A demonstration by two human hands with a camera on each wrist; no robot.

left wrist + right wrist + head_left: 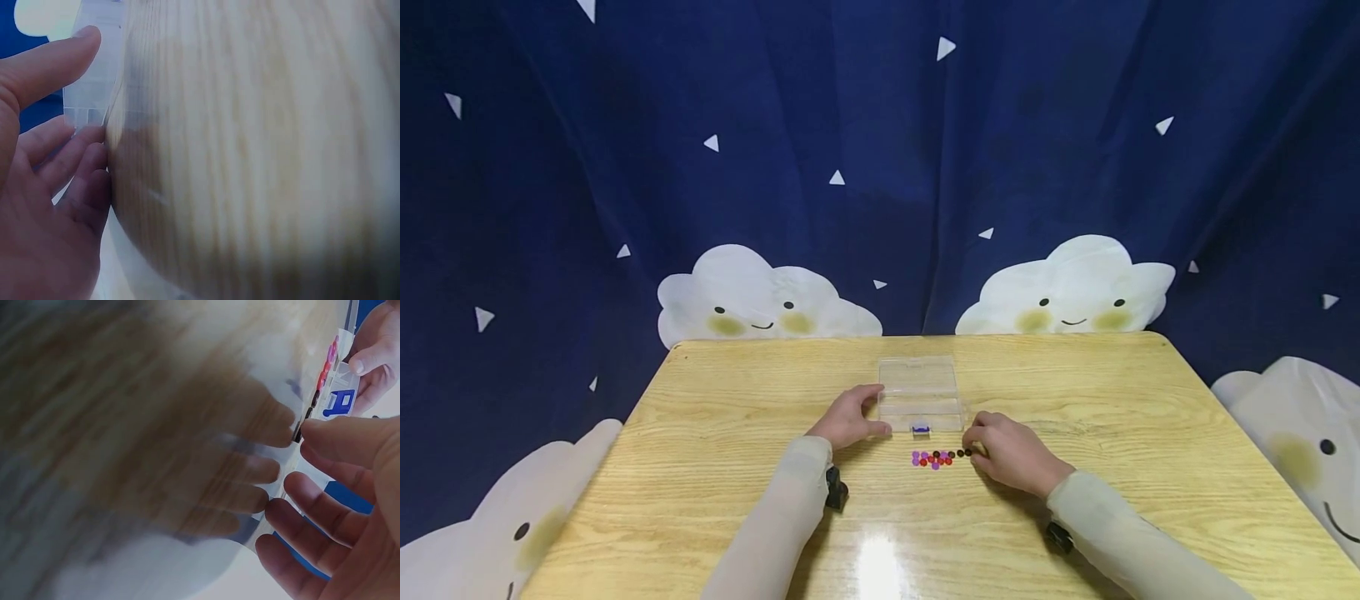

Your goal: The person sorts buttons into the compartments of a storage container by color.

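Observation:
A clear plastic box (921,406) with its lid (917,373) raised lies on the table, a blue latch (921,430) at its front. My left hand (850,418) rests at the box's left side, fingers fairly straight, thumb by the front corner. The left wrist view shows its fingers (94,156) against the clear plastic. In front of the box lie several small round discs (932,459) in purple, red and black. My right hand (1011,452) pinches the black disc (297,432) at the right end of the row between thumb and forefinger; its other fingers are loosely bent.
The light wooden table (737,400) extends to both sides and behind the box. A dark blue curtain (880,167) with white clouds and triangles hangs along its back and sides. Bright glare falls on the front of the tabletop.

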